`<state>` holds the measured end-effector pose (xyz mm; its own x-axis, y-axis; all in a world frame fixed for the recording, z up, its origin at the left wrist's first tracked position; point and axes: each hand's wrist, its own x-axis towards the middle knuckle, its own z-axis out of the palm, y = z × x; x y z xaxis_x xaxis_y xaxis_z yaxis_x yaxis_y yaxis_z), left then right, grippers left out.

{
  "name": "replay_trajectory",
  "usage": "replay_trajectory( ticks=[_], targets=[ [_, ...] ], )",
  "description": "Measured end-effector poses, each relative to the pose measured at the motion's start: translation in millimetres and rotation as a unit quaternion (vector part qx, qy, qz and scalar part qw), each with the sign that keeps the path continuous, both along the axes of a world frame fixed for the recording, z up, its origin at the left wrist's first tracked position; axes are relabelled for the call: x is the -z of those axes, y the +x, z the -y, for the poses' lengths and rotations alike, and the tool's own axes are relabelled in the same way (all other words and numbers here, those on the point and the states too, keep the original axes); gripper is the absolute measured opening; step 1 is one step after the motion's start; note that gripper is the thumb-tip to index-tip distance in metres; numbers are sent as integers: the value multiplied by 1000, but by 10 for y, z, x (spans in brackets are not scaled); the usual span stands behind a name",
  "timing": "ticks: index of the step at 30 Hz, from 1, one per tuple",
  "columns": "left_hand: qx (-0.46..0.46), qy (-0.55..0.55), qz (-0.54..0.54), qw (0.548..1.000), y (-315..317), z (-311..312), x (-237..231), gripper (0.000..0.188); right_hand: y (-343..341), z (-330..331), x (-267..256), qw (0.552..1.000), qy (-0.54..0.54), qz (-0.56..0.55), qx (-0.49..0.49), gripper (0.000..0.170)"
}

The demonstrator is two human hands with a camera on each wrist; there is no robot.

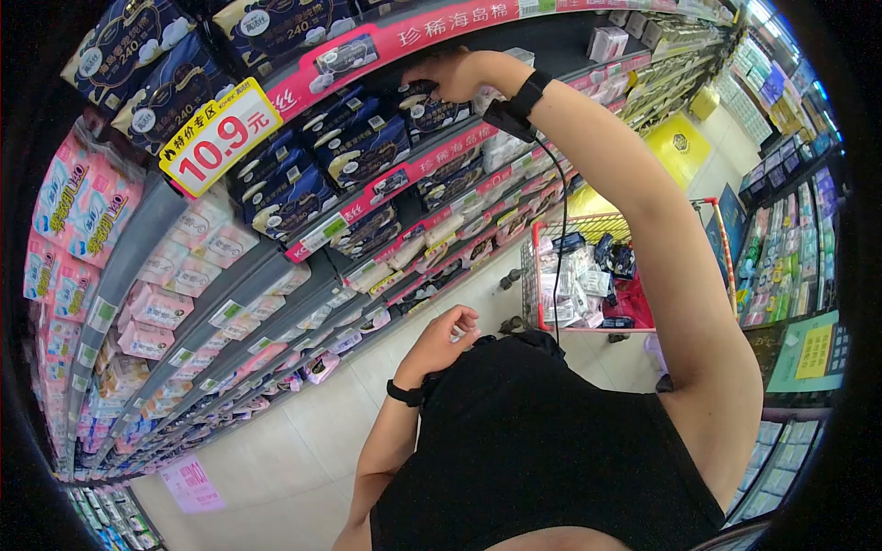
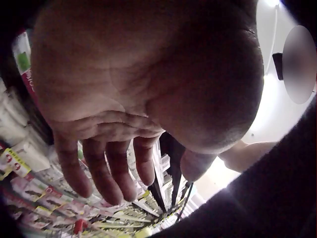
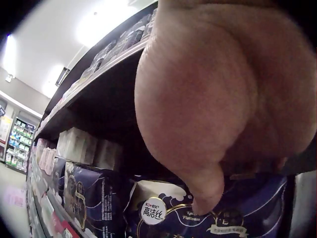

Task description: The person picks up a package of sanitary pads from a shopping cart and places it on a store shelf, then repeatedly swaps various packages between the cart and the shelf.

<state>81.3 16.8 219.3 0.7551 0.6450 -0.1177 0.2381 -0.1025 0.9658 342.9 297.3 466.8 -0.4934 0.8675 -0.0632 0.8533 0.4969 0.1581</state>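
Note:
My right hand reaches into the shelf at the top centre of the head view, over a row of dark blue packs. In the right wrist view the thumb of this hand lies on the front of a dark blue pack with a round white label; the other fingers bend over its top edge, mostly hidden by the palm. My left hand hangs in front of the body, away from the shelf. Its fingers are loosely bent with nothing in them, as the left wrist view shows the same hand from the palm side.
A shopping cart holding several packs stands at the right, beside the body. Above the right hand runs a shelf edge with a pink strip. A yellow price sign sticks out at the left. Pink packs fill the far left shelves.

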Motion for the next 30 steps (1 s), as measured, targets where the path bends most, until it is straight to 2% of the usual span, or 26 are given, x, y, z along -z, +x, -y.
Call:
replay_trajectory(
  ticks=[7, 10, 13, 16, 17, 20, 21, 23, 24, 25, 26, 30],
  targets=[
    [23, 26, -9, 999, 61, -24, -51, 31, -93, 235, -52, 995, 20, 65, 67, 67],
    [27, 29, -13, 999, 101, -18, -63, 32, -26, 244, -33, 999, 14, 34, 21, 68],
    [28, 44, -20, 998, 111, -7, -45, 32, 71, 153, 46, 999, 5, -13, -29, 65],
    [22, 52, -18, 998, 115, -11, -24, 32, 86, 186, -55, 997, -39, -59, -16, 61],
    [18, 53, -16, 998, 105, -10, -21, 33, 51, 215, -147, 993, -85, -77, -7, 61],
    [3, 59, -4, 998, 57, 0, 34, 33, 216, -222, 74, 950, -127, -254, -128, 56],
    [-1, 64, -6, 998, 40, 1, 34, 33, 178, -277, 107, 939, -110, -300, -127, 50],
    [-5, 69, -13, 998, 14, -1, 11, 34, 15, -582, 190, 956, 88, -255, -120, 47],
    [-10, 62, -11, 998, -9, 15, -4, 34, -84, -724, 244, 948, 189, -229, -113, 46],
    [-15, 58, -8, 998, -29, 11, -22, 34, -191, -782, 287, 912, 295, -237, -158, 33],
    [-21, 56, -5, 998, -47, -2, -36, 34, -257, -834, 294, 893, 348, -226, -174, 32],
    [-49, 62, -10, 997, -140, -5, -14, 33, -496, -778, 176, 876, 402, -177, -197, 29]
  ],
)
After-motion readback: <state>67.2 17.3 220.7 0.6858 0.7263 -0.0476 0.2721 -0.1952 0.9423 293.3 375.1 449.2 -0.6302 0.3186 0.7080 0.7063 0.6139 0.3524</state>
